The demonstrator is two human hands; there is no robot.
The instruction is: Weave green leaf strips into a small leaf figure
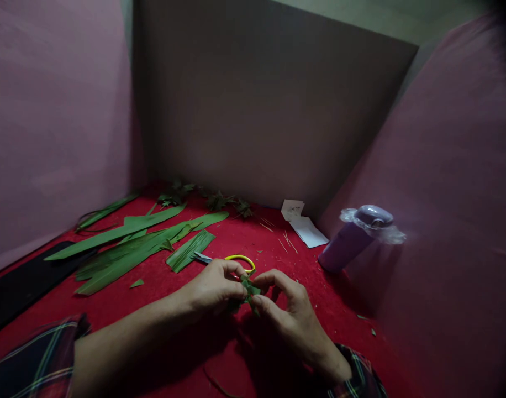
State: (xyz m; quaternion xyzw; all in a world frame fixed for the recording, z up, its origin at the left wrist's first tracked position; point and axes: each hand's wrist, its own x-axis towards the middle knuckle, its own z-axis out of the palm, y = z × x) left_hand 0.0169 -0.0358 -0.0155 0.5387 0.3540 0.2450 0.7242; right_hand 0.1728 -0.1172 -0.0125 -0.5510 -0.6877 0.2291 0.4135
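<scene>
Between my two hands is a small piece of folded green leaf (249, 288). My left hand (214, 287) pinches it from the left, thumb and forefinger closed on it. From the other side my right hand (288, 309) grips its edge between thumb and fingertips. Just behind the hands lies a pair of scissors with yellow handles (242, 257), partly hidden by the left hand. A cut piece of ribbed leaf (190, 250) rests by the scissors' blades.
Long green leaves (141, 249) spread across the red cloth (162, 326) at left, beside a black strip (25, 287). Leafy sprigs (220, 201) lie at the back. Thin sticks (289, 241), white papers (309, 231) and a purple bottle (346, 246) with plastic wrap stand or lie rightward.
</scene>
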